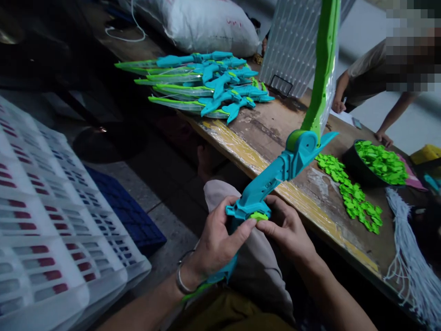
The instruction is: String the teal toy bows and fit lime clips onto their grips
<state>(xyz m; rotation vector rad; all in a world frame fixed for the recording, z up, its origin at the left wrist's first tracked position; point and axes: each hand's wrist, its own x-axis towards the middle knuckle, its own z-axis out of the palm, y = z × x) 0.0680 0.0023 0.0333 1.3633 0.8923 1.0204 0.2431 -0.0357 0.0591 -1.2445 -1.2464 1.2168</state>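
Dim room, bare floor L side, w/ a long wooden bench (pixel 258 126) running diagonally from upper L to lower R, its near edge yellow & shiny under clear wrap. White crates (pixel 81 287) fill the L side; blue crate (pixel 134 216) on the floor just beside them. Big white sack (pixel 210 25) lies at the bench's far end, ribbed clear panel (pixel 289 46) upright near it. Across the bench a person (pixel 370 69) leans over, one hand w/ a pen at a paper sheet (pixel 344 118), other hand on the bench.

Approx. a dozen toy bows or fewer lie in a pile (pixel 220 85) near the sack, blue & green. Another toy bow (pixel 263 184), same colours, is up off the bench, tilted over the worker's lap, green arm pointing up.

L hand (pixel 218 239), metal bangle at the wrist, wraps the bow's blue body, thumb on a green clip (pixel 258 216). R hand (pixel 289 230) has thumb & index fingers pinching that clip at the blue body.

Pale strings (pixel 413 257) hang at the bench's R end. Dark bowl (pixel 354 168) holds heaped green pcs (pixel 381 161); loose green pcs (pixel 358 197) lie beside it, nearer the worker.
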